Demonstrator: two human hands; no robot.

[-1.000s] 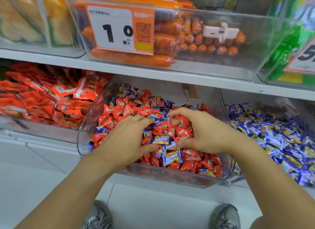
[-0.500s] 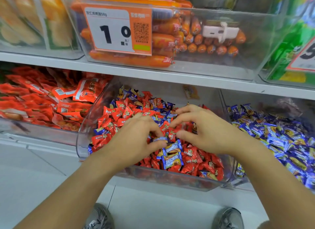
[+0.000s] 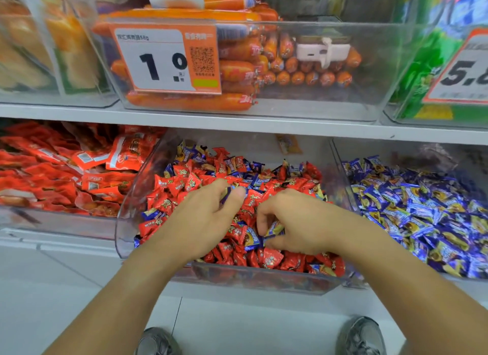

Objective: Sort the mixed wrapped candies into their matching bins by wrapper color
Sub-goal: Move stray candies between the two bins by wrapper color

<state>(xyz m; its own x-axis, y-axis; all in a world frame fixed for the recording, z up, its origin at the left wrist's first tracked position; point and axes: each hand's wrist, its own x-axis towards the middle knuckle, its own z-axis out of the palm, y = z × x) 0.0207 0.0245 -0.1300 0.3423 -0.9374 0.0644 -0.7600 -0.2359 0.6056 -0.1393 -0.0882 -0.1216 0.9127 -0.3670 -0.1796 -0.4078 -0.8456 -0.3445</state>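
Pinching blue-wrapped candies, both our hands work in the middle clear bin [image 3: 158, 175] of mixed red and blue candies [image 3: 266, 180]; our left hand [image 3: 203, 222] nips one [image 3: 226, 193], our right hand [image 3: 298, 222] another [image 3: 274, 229], beside the blue bin [image 3: 340, 167].

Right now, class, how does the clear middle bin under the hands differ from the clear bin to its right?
The clear middle bin holds mostly red-wrapped candies with blue ones mixed in; the clear right bin holds only blue-and-yellow wrapped candies. Both hands work in the middle bin, the left hand and right hand each pinching a blue candy; nothing touches the right bin. Both are transparent plastic, on the same shelf.
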